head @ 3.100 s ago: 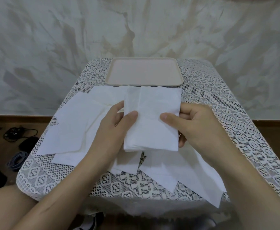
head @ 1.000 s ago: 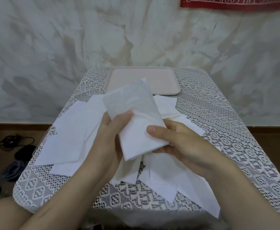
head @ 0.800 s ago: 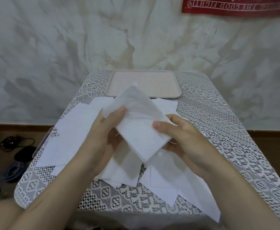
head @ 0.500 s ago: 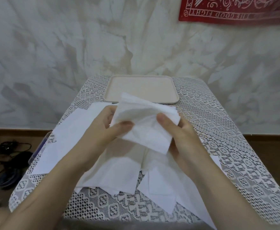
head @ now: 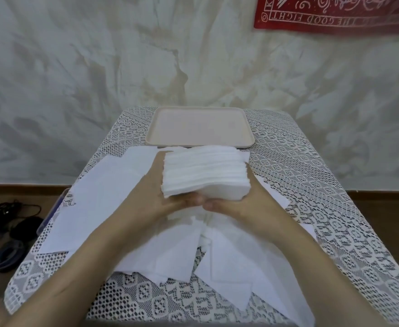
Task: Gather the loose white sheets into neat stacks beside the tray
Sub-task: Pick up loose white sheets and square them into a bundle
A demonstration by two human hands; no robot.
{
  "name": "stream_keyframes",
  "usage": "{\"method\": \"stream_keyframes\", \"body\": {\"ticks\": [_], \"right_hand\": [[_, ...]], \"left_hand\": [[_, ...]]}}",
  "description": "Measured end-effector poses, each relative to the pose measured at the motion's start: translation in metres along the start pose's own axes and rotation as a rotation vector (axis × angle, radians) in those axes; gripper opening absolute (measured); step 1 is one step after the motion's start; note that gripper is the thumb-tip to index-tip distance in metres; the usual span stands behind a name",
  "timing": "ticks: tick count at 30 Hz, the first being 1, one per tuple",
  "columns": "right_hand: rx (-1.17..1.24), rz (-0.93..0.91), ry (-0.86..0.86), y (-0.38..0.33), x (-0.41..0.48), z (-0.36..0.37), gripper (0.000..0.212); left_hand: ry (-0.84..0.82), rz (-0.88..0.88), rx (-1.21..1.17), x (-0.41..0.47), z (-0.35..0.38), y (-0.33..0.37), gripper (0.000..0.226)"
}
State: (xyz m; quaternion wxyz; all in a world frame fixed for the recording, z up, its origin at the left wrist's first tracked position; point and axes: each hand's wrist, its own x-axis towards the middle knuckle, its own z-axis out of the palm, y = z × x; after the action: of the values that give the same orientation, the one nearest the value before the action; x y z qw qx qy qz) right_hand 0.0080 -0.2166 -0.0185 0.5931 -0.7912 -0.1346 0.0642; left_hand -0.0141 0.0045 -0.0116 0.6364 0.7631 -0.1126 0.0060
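Lace-covered table (head: 311, 185), marbled wall behind. L side: loose sheets (head: 104, 199) lie scattered, unstacked. Centre: left hand (head: 156, 197) and right hand (head: 248, 204) clamp one squared stack (head: 205, 173) between them, just short of tray (head: 200, 125). Judged partway: one stack formed, not yet set down; many sheets remain. Upper R: red banner (head: 335, 13), mirrored text reads "THE GOOD FIGHT".

Red banner (head: 335, 13) hangs at the wall's top right corner; black cables (head: 11, 212) tangled at the floor's left edge; lace cloth (head: 335, 208) covers the tabletop.
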Motion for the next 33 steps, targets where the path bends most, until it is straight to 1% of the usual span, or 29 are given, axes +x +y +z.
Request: {"method": "stream_keyframes", "body": {"ticks": [2, 5, 7, 8, 10, 11, 12, 13, 15, 18, 20, 22, 24, 28, 33], "right_hand": [[0.034, -0.026, 0.039, 0.0, 0.001, 0.002, 0.091], [0.05, -0.027, 0.032, -0.001, 0.001, 0.002, 0.089], [0.038, -0.03, 0.028, -0.002, -0.001, 0.001, 0.084], [0.035, -0.034, 0.028, -0.004, -0.003, -0.001, 0.078], [0.036, -0.059, 0.027, -0.009, -0.006, -0.006, 0.065], [0.034, -0.07, 0.027, -0.013, -0.008, -0.008, 0.059], [0.038, -0.085, 0.025, -0.016, -0.01, -0.011, 0.055], [0.057, -0.096, 0.023, -0.019, -0.012, -0.012, 0.053], [0.159, -0.096, 0.035, -0.022, -0.016, -0.013, 0.048], [0.373, -0.014, 0.084, -0.025, -0.023, -0.007, 0.037], [0.423, 0.074, 0.057, -0.024, -0.028, -0.003, 0.049], [0.405, 0.138, -0.007, -0.025, -0.032, -0.005, 0.062], [0.384, 0.171, -0.076, -0.026, -0.036, -0.01, 0.061], [0.3, 0.265, -0.198, -0.025, -0.044, -0.016, 0.055], [0.284, 0.336, -0.268, -0.024, -0.051, -0.017, 0.056]], "left_hand": [[0.009, 0.032, 0.021, 0.001, 0.003, 0.001, 0.086], [-0.013, 0.041, 0.049, 0.005, 0.001, 0.003, 0.082], [-0.041, 0.05, 0.09, 0.007, 0.001, 0.002, 0.085], [-0.025, 0.047, 0.082, 0.007, 0.001, 0.002, 0.084], [0.018, 0.057, 0.052, 0.007, 0.003, 0.004, 0.071], [0.036, 0.084, 0.074, 0.006, 0.004, 0.006, 0.062], [0.056, 0.099, 0.082, 0.005, 0.005, 0.007, 0.058], [0.068, 0.086, 0.044, 0.002, 0.006, 0.008, 0.059], [0.08, 0.021, -0.105, -0.003, 0.004, 0.007, 0.069], [0.066, -0.056, -0.311, -0.01, 0.009, 0.005, 0.061], [0.095, -0.093, -0.398, -0.015, 0.015, 0.005, 0.058], [0.15, -0.117, -0.418, -0.017, 0.017, 0.006, 0.056], [0.158, -0.137, -0.368, -0.019, 0.014, 0.009, 0.051], [0.059, -0.174, -0.215, -0.023, 0.008, 0.013, 0.045], [-0.086, -0.218, -0.089, -0.029, 0.011, 0.021, 0.046]]}}
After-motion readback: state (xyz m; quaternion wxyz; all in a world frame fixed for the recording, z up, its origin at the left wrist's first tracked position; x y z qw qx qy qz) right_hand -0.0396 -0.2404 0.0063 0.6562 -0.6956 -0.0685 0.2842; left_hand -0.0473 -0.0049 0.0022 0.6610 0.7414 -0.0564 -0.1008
